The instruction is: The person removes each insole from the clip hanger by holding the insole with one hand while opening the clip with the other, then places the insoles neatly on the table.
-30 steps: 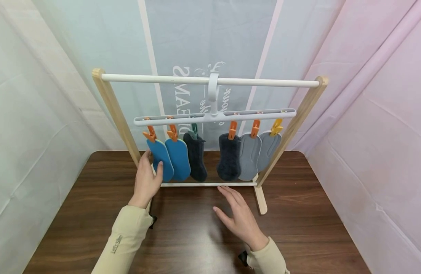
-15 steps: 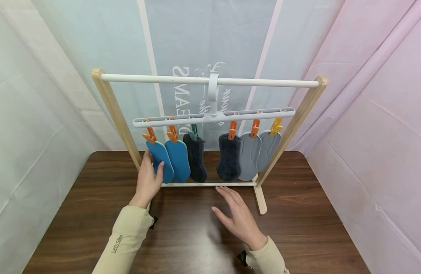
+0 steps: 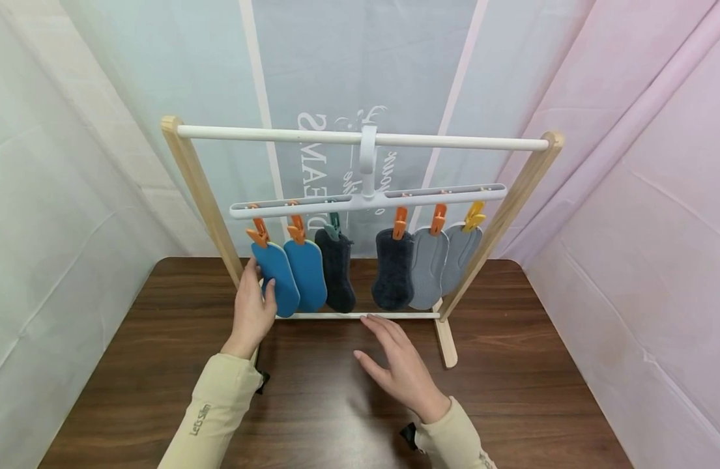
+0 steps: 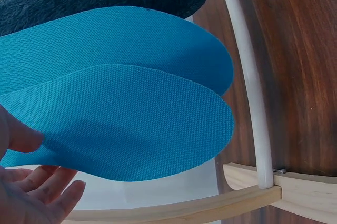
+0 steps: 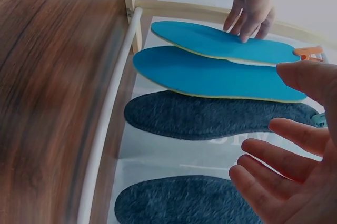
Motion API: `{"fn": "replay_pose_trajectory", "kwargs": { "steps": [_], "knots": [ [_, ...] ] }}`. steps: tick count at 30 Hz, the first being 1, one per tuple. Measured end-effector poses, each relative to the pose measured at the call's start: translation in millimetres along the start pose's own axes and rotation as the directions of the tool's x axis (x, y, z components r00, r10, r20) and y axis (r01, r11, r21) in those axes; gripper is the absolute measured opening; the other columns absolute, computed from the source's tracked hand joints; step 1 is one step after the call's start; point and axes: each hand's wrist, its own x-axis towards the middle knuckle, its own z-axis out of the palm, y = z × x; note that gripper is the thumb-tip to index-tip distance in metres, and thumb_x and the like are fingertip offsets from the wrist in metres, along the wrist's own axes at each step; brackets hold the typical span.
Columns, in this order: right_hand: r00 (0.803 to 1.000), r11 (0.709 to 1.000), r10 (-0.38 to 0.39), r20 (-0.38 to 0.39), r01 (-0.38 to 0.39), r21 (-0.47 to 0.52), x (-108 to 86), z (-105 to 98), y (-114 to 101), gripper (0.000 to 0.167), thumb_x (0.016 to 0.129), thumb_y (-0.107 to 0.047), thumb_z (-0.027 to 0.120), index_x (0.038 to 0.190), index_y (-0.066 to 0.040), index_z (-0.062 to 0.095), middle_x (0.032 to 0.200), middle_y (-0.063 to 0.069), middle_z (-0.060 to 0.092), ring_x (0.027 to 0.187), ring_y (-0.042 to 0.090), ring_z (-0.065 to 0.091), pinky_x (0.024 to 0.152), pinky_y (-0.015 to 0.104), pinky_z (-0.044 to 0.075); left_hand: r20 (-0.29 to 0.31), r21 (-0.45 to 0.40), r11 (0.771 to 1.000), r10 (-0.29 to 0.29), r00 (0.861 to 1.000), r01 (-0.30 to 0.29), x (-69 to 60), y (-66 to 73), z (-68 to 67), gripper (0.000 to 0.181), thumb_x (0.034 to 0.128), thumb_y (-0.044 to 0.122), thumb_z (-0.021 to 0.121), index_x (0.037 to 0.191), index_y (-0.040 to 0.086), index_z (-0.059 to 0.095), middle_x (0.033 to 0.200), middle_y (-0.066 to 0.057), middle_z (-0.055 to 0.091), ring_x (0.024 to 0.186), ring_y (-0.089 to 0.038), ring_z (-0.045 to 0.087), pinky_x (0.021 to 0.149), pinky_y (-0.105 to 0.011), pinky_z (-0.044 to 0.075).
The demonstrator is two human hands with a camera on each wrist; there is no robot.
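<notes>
My left hand (image 3: 254,306) is at the leftmost blue insole (image 3: 277,277), which hangs from an orange clip (image 3: 259,233). In the left wrist view, the thumb (image 4: 23,137) lies on the insole's face and the fingers curl at its lower edge, pinching it lightly. Beside it hang another blue insole (image 3: 305,275) and a dark fuzzy insole (image 3: 336,270). My right hand (image 3: 402,368) hovers in front of the rack's lower bar, fingers spread and relaxed, holding nothing. Farther right hang a second dark insole (image 3: 393,270) and two grey insoles (image 3: 428,268).
A pale clip hanger (image 3: 365,203) hooks over the white top bar (image 3: 277,134) of a wooden rack (image 3: 198,189). Green (image 3: 333,225) and yellow clips (image 3: 474,216) hang among the orange ones. The rack stands on a dark wooden table (image 3: 313,391), with pale curtains around.
The leftmost insole has sunk slightly with the left hand still at it, and the hanger's left end dips a little. My right hand has drifted slightly left.
</notes>
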Motion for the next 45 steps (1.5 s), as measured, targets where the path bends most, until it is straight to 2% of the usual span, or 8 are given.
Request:
{"fn": "replay_pose_trajectory", "kwargs": {
  "steps": [5,11,15,20,27,34,45],
  "knots": [
    [0.998,0.999,0.027,0.048,-0.028,0.017,4.8,0,-5,0.056,0.091,-0.032,0.067,0.140,-0.013,0.048,0.140,0.005,0.050,0.129,0.018,0.047,0.102,0.034,0.045,-0.015,-0.007,1.000,-0.001,1.000,0.001,-0.4,0.0,0.9,0.050,0.0975,-0.002,0.047,0.142,-0.012,0.026,0.130,-0.033,0.042,0.121,-0.046,0.047,0.101,-0.058,0.040],
    [0.999,0.999,0.002,0.053,-0.004,0.044,9.4,2,-11,0.057,0.090,-0.032,0.068,0.141,-0.016,0.046,0.141,0.004,0.048,0.129,0.019,0.047,0.101,0.036,0.046,-0.047,-0.006,1.000,0.014,0.999,-0.015,-1.9,-0.4,1.0,0.036,0.0978,-0.001,0.047,0.130,-0.014,0.038,0.117,-0.031,0.047,0.103,-0.042,0.052,0.090,-0.055,0.047],
    [0.997,0.998,0.012,0.072,-0.017,0.068,10.3,4,-14,0.056,0.091,-0.032,0.066,0.141,-0.015,0.046,0.142,0.006,0.047,0.130,0.020,0.046,0.102,0.033,0.044,-0.066,-0.007,1.000,0.016,0.998,-0.016,-3.6,-0.6,0.7,0.031,0.0989,-0.001,0.044,0.126,-0.015,0.041,0.113,-0.031,0.048,0.099,-0.042,0.053,0.086,-0.054,0.048],
    [0.996,0.995,0.022,0.087,-0.030,0.093,14.4,6,-19,0.055,0.092,-0.031,0.065,0.141,-0.014,0.047,0.143,0.008,0.047,0.131,0.021,0.046,0.102,0.033,0.044,-0.093,-0.007,1.000,0.021,0.995,-0.022,-4.5,-0.5,0.9,0.027,0.0989,-0.001,0.044,0.122,-0.016,0.043,0.109,-0.031,0.049,0.097,-0.042,0.053,0.084,-0.054,0.048],
    [0.998,0.993,0.006,0.060,-0.014,0.121,27.4,7,-28,0.056,0.093,-0.034,0.064,0.143,-0.022,0.043,0.144,0.004,0.046,0.132,0.019,0.046,0.103,0.037,0.045,-0.093,-0.019,0.999,0.028,0.995,-0.030,-6.4,0.0,1.8,0.026,0.0989,0.000,0.045,0.120,-0.015,0.043,0.107,-0.030,0.049,0.096,-0.041,0.054,0.084,-0.053,0.049],
    [0.997,0.991,-0.003,0.082,-0.008,0.134,33.9,9,-32,0.055,0.094,-0.034,0.063,0.143,-0.020,0.043,0.145,0.003,0.045,0.132,0.018,0.046,0.102,0.037,0.046,-0.090,-0.008,1.000,0.027,0.996,-0.028,-7.8,-0.1,1.6,0.026,0.0993,0.001,0.045,0.119,-0.015,0.044,0.107,-0.029,0.049,0.095,-0.040,0.055,0.083,-0.053,0.049],
    [0.996,0.990,-0.025,0.089,0.012,0.141,44.0,8,-36,0.055,0.094,-0.032,0.062,0.144,-0.016,0.043,0.146,0.008,0.044,0.133,0.021,0.045,0.106,0.034,0.042,-0.103,0.013,0.998,0.064,0.993,-0.063,-10.8,-2.4,1.9,0.025,0.0991,0.001,0.046,0.119,-0.014,0.045,0.104,-0.029,0.050,0.091,-0.039,0.056,0.078,-0.051,0.050]
  ]
}}
